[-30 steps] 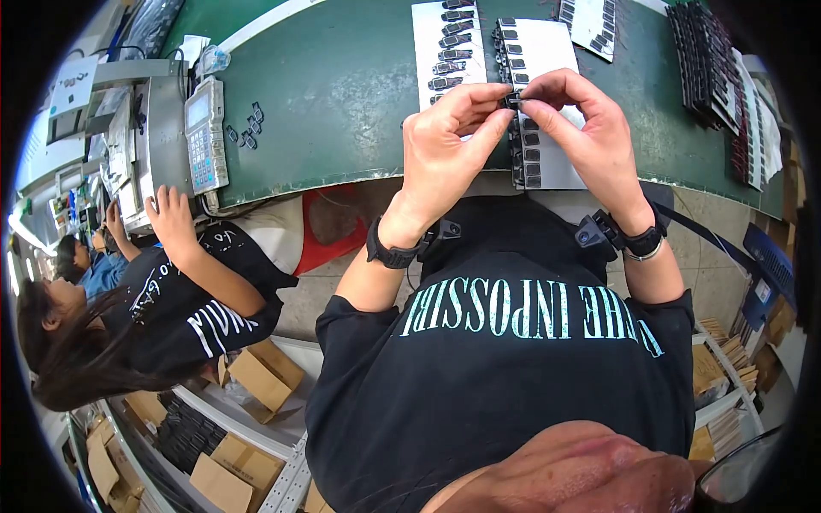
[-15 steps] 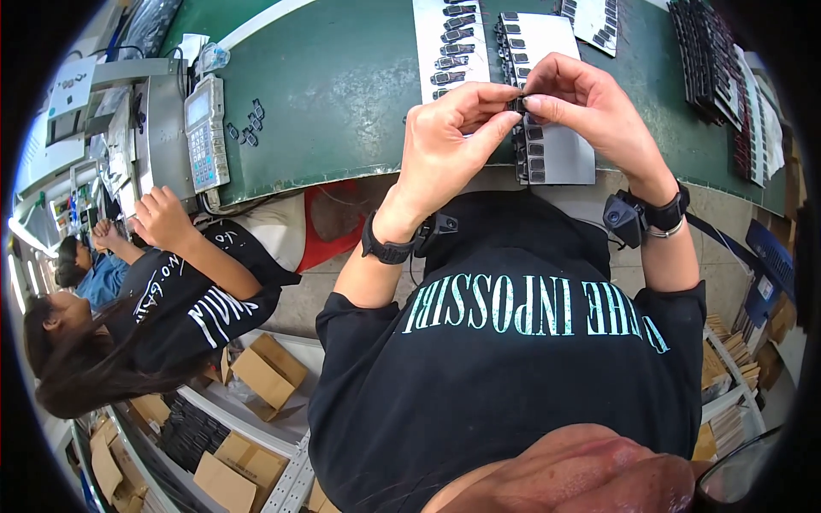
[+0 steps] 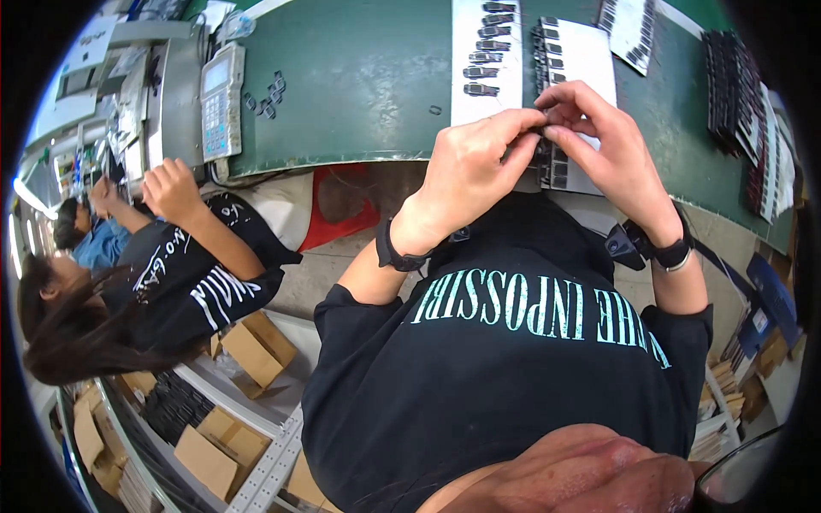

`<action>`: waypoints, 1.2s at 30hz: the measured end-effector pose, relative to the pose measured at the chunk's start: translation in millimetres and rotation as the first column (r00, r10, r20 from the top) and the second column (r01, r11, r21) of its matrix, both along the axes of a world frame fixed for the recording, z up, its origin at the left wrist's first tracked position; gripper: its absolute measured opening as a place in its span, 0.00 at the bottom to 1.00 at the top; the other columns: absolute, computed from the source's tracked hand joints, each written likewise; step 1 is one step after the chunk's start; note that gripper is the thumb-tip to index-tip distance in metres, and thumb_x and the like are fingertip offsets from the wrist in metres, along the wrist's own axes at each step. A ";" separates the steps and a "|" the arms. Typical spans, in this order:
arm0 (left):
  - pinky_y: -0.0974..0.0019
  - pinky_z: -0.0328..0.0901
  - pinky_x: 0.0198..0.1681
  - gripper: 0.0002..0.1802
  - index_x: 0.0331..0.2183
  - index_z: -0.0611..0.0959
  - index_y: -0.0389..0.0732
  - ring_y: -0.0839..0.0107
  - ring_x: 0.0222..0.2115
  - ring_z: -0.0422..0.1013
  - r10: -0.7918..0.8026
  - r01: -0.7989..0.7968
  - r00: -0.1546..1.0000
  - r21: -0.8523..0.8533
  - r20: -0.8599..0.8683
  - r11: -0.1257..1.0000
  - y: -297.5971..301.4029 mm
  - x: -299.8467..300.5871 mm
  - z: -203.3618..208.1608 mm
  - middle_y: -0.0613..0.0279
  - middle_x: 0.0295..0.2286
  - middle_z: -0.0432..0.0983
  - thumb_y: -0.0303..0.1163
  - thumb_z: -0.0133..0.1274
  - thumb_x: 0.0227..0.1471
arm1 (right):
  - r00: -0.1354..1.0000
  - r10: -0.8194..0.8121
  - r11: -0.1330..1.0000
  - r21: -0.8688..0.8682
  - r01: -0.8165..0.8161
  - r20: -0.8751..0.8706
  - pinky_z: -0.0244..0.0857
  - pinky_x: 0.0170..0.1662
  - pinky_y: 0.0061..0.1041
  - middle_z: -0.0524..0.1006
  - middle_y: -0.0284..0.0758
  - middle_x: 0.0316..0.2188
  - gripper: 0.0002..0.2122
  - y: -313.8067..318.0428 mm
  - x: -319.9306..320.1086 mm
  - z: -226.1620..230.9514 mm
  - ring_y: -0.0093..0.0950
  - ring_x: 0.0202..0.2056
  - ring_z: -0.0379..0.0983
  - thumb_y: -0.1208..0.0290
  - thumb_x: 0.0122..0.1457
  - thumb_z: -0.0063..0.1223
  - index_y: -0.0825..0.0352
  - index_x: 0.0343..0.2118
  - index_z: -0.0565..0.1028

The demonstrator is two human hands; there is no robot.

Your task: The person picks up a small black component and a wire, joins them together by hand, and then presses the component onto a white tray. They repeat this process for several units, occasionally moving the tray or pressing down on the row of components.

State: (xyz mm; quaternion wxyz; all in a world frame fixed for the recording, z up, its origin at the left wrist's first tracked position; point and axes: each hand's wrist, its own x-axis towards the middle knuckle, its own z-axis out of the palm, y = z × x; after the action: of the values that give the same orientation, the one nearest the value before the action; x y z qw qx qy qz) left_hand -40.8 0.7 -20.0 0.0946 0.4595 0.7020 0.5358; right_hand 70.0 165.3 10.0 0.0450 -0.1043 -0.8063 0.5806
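Observation:
My left hand and my right hand meet above the table's near edge. Thumb and forefinger of each are pinched together on a small dark part, mostly hidden by the fingertips. Under them lies a white board with a column of small black square pieces along its left side. To its left, a white sheet carries a row of small black parts that look like little watch-shaped modules.
A green table spans the far side. Loose dark pieces lie near a grey keypad device. Another white card of parts and stacked dark strips sit right. At left, a co-worker's hand is raised; cardboard boxes stand below.
The view has shifted, so the table and boards appear farther right. My hands remain pinched together over the board, with the fingertips slightly nearer to me. A small dark ring on the table is now uncovered.

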 end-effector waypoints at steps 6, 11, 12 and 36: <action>0.64 0.72 0.30 0.09 0.36 0.85 0.41 0.63 0.28 0.78 0.150 -0.182 0.975 -0.199 -0.167 0.963 -26.2 -36.4 -13.4 0.60 0.30 0.81 0.25 0.59 0.50 | 0.965 -0.069 0.863 0.470 0.185 -0.255 0.65 0.55 0.30 0.77 0.37 0.38 0.11 -21.5 -6.7 -1.5 0.33 0.47 0.73 0.80 0.56 0.56 0.69 0.43 0.76; 0.63 0.71 0.36 0.10 0.37 0.86 0.42 0.65 0.34 0.75 0.152 -0.293 0.873 -0.251 -0.463 0.923 -26.1 -46.8 -24.2 0.64 0.32 0.81 0.25 0.60 0.48 | 0.978 0.118 0.771 0.637 0.020 -0.173 0.64 0.55 0.35 0.78 0.37 0.38 0.11 -22.6 -2.0 -3.8 0.38 0.48 0.72 0.79 0.54 0.58 0.68 0.41 0.78; 0.63 0.71 0.36 0.10 0.36 0.86 0.42 0.65 0.36 0.74 0.148 -0.290 0.872 -0.248 -0.466 0.924 -25.2 -46.5 -24.6 0.64 0.32 0.80 0.26 0.61 0.48 | 0.975 0.129 0.745 0.666 0.026 -0.182 0.64 0.55 0.35 0.78 0.37 0.38 0.11 -22.7 -1.7 -4.9 0.38 0.48 0.72 0.80 0.53 0.59 0.68 0.40 0.78; 0.63 0.69 0.38 0.09 0.32 0.86 0.42 0.62 0.36 0.72 0.137 -0.239 0.807 -0.105 -0.574 0.965 -29.1 -24.5 -15.7 0.64 0.32 0.78 0.27 0.65 0.43 | 0.984 -0.150 0.983 0.089 0.158 -0.092 0.66 0.47 0.20 0.80 0.31 0.37 0.07 -9.1 11.8 15.6 0.19 0.40 0.73 0.74 0.61 0.56 0.71 0.39 0.77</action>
State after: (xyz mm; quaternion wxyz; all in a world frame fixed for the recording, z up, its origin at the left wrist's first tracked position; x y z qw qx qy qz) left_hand -65.3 -28.5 -35.7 -0.1306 0.5148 0.7843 0.3208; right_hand 81.8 156.1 25.5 0.1289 -0.1392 -0.8202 0.5397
